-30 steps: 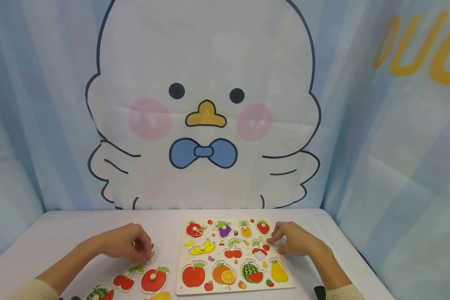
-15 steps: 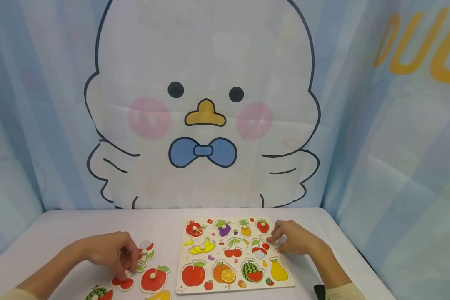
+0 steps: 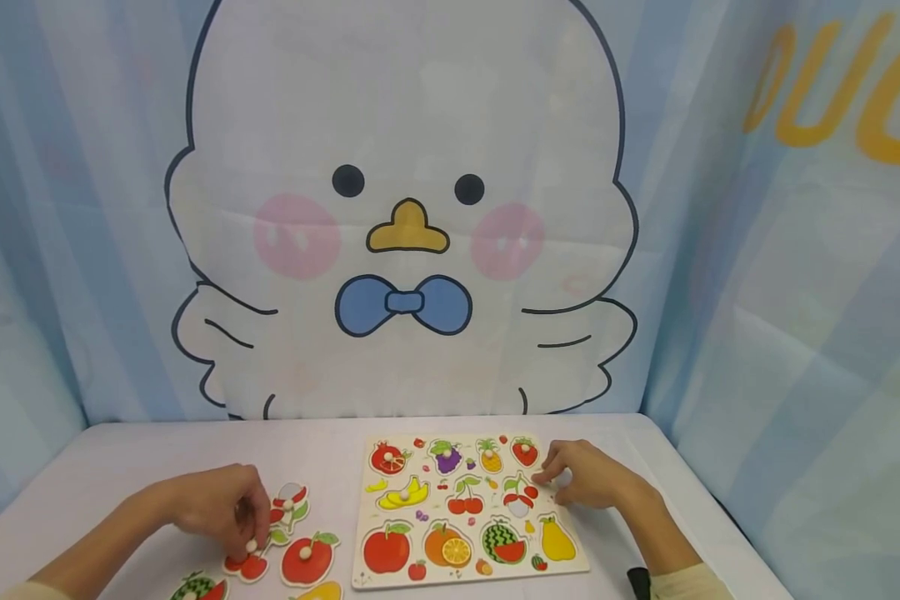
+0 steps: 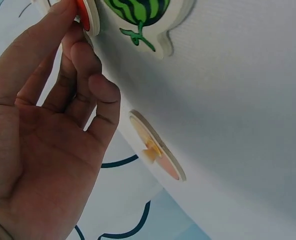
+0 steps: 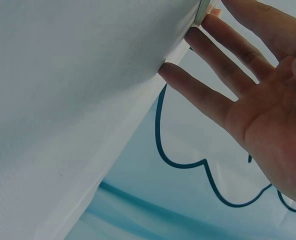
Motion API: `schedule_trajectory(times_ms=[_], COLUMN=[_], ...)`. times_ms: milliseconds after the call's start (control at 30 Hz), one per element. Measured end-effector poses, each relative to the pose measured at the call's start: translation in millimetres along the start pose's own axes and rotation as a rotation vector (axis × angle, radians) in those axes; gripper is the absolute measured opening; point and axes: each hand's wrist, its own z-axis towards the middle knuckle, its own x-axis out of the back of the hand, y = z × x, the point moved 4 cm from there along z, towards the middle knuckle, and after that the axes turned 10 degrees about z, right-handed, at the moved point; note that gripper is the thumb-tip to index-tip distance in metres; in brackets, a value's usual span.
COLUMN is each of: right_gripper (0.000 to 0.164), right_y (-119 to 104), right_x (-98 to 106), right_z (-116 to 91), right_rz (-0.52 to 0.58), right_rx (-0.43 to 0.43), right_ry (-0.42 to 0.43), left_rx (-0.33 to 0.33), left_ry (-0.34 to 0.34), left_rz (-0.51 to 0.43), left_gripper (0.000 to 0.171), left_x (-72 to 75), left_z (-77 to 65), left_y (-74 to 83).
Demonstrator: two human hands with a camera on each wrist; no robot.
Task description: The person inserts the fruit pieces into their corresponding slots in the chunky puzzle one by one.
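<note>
In the head view my left hand [image 3: 217,504] bends its fingers over a cherry puzzle piece [image 3: 255,569] lying on the table. Thumb and forefinger pinch it near its white knob; the left wrist view shows the red piece [image 4: 84,15] at those fingertips. My right hand [image 3: 585,475] lies at the right edge of a wooden fruit puzzle board [image 3: 492,500]. Its fingers are fairly straight, touching the edge and the tabletop. Knobbed pomegranate, grape, pineapple, strawberry and banana pieces sit in the board. Beside the left hand lie an apple piece [image 3: 307,568] and a red-and-green piece [image 3: 291,500].
A watermelon piece [image 3: 198,588] and a yellow piece [image 3: 321,592] lie near the front, cut off by the frame. In the left wrist view, a knobbed piece [image 4: 160,152] appears nearly edge-on. A cloth backdrop [image 3: 412,367] with a duck print hangs behind the white table.
My left hand has left the red-and-green piece and moved left and toward me, down to the cherry piece. The right hand has stayed at the board's edge.
</note>
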Motion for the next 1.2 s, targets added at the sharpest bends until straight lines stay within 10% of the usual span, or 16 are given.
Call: schedule_trajectory(times_ms=[733,1200], right_gripper=[0.031,0.029], right_y=[1,-2], right_x=[0,0], right_z=[1,-2], right_rz=[-0.013,0.001], right_rx=[0.043,0.027], right_ry=[-0.004,0.008], left_rx=[-0.106,-0.027], left_ry=[0.044,0.087], left_rz=[0.033,0.057], left_gripper=[0.012,0.013], left_x=[6.0,5.6], left_z=[20.3,41.1], left_y=[17.1,29.6])
